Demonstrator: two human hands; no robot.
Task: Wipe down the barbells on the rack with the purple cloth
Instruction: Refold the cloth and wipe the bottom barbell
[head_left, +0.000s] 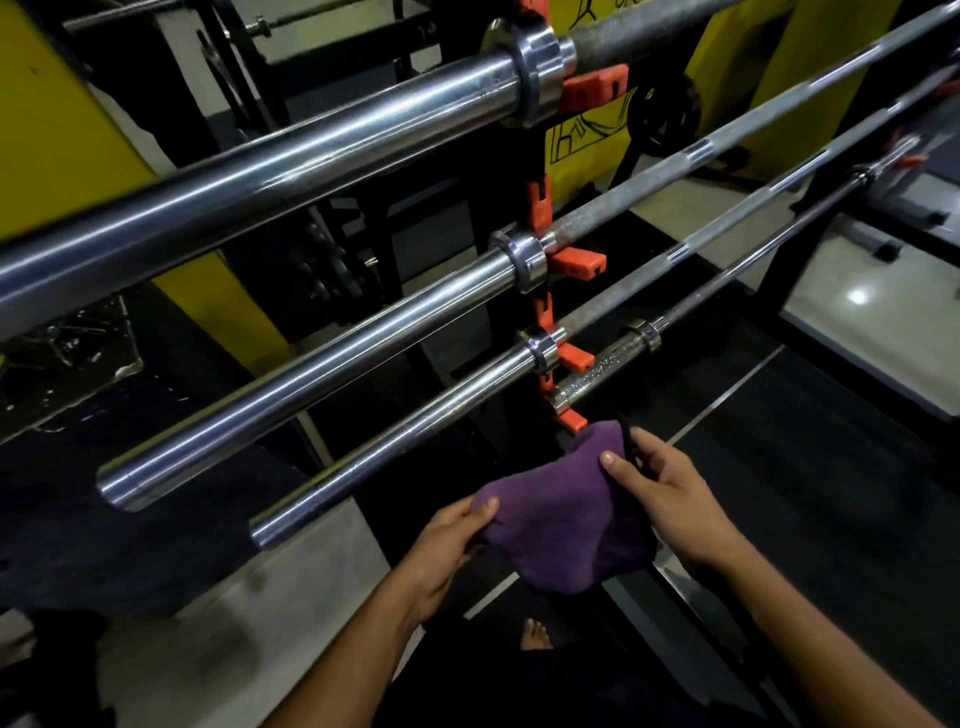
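The cloth (563, 514) is held off the bars, below the rack's (540, 208) orange hooks: its near edge is pinched by the left hand (457, 540), its far edge by the right hand (660, 488). No contact with the 4 barbells (322, 374) above is seen, so wiping is judged not under way.
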